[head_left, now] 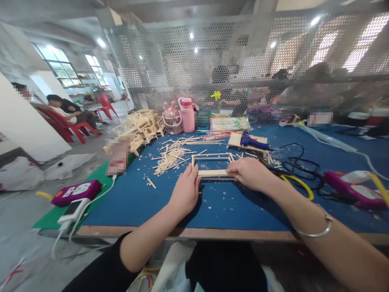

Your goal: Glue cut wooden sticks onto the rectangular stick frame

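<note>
Between my hands is a small rectangular frame of thin wooden sticks (212, 173), held just over the blue table mat. My left hand (186, 188) grips its left end, fingers closed round the corner. My right hand (247, 172) pinches the right end, with a silver bangle on that wrist. Several pale sticks lie side by side along the frame's near side. A heap of loose wooden sticks (172, 158) lies on the mat beyond my left hand. Behind my right hand a blue glue gun (253, 141) rests on a small wooden piece.
Stacked stick models (139, 127) stand at the back left, near a pink bottle (187, 115) and a clear jug (172, 118). Black cable (299, 166) coils at right beside a purple power strip (352, 188). Another purple strip (75, 192) lies left. A perforated metal screen (188, 61) rises behind.
</note>
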### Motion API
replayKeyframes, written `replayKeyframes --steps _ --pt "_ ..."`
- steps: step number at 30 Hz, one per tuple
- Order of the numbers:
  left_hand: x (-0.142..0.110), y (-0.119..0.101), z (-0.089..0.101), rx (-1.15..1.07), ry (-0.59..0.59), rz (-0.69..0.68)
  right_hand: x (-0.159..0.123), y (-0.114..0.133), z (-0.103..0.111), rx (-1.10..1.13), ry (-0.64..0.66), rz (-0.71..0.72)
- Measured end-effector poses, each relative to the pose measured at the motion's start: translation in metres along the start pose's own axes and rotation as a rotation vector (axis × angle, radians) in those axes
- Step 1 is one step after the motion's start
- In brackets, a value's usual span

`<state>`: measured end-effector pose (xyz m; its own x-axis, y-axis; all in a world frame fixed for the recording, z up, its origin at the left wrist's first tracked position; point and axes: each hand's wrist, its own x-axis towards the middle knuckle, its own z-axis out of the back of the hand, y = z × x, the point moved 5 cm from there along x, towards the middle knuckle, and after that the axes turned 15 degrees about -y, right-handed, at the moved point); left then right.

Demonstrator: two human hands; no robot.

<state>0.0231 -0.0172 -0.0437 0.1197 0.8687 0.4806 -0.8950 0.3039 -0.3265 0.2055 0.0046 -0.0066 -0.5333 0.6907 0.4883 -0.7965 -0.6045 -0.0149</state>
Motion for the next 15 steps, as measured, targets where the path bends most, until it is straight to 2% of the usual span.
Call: replayKeyframes --steps 3,9,15 --pt "-0.001 0.0 0.001 0.065 -0.002 -0.016 -0.009 0.012 -0.002 -0.072 0.011 -0.018" --pt "-0.003 -0.003 0.001 0.166 -0.023 -0.026 -0.033 0.028 -0.006 -0.087 -0.141 -0.158" --pt "0.002 -0.004 0.001 0.231 -0.091 -0.093 -0.038 0.038 -0.014 -0.134 -0.133 -0.301"
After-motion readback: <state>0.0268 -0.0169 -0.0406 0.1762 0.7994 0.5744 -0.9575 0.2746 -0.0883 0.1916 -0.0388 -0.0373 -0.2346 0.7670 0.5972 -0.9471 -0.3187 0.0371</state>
